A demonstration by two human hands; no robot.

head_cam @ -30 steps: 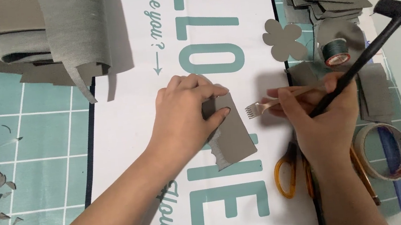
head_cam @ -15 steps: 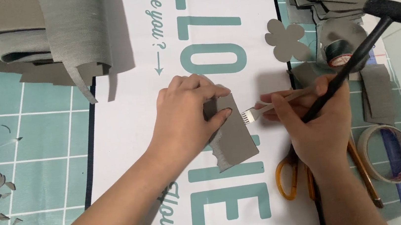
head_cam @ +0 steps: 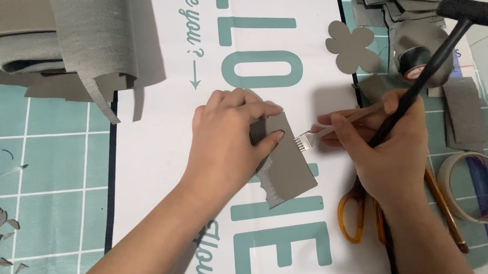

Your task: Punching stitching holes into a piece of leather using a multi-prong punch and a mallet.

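Left hand (head_cam: 227, 148) presses the grey leather piece (head_cam: 284, 172) flat, fingers spread; right hand (head_cam: 390, 146) grips pronged chisel (head_cam: 316, 135) and hammer (head_cam: 456, 30) together. Chisel being placed; striking would need the hammer freed.

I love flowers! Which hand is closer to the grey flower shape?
Right. The right hand lies just below the grey flower shape, holding a pronged tool and hammer; the left hand sits farther left, on a grey piece.
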